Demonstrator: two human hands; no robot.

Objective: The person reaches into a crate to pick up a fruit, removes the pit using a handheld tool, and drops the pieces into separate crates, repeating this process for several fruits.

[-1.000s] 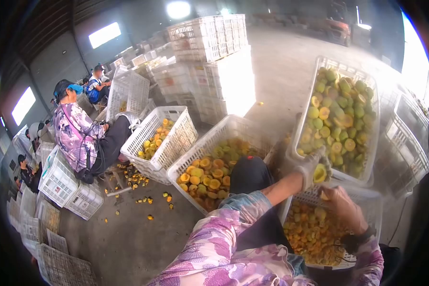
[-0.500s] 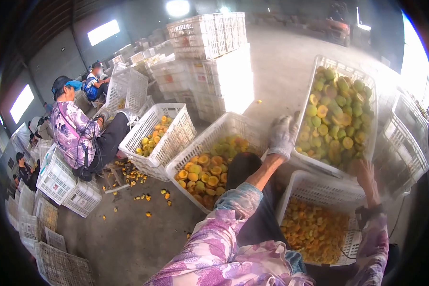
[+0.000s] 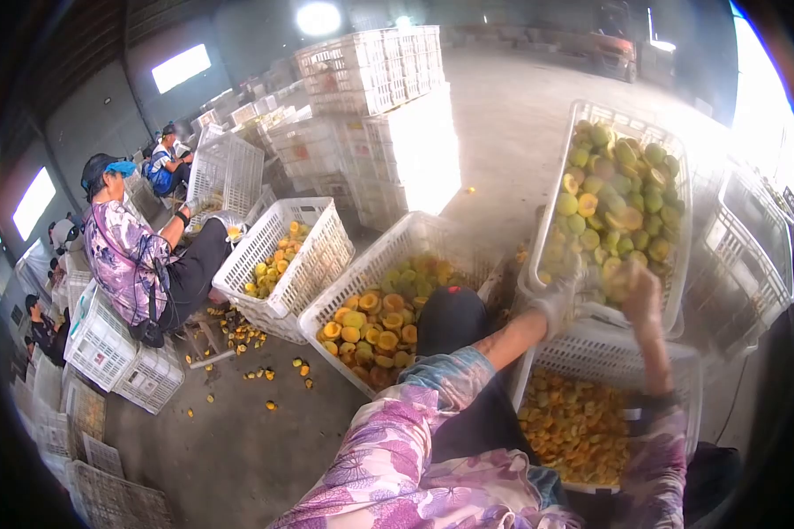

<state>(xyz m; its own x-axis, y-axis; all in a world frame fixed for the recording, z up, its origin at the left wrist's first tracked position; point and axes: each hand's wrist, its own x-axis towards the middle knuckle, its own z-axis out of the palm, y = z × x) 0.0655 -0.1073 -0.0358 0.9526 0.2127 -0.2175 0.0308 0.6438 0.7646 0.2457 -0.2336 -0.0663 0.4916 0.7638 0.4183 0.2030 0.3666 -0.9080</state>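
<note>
Green fruit (image 3: pixel 631 181) lies heaped right at the blurred right hand (image 3: pixel 643 301), the left hand (image 3: pixel 556 304) by the crate's (image 3: pixel 626 118) near corner; whether either grips, I can't tell.

Bright windows (image 3: pixel 181 68) break the grey wall (image 3: pixel 88 119) beyond a dull grey floor (image 3: pixel 229 454).

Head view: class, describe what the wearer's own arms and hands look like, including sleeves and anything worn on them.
The left sleeve is white and purple with a leafy print, ending in a grey-blue cuff. The left hand wears a pale glove. The right sleeve is purplish, with a dark band near the wrist. The right hand is blurred.
</note>
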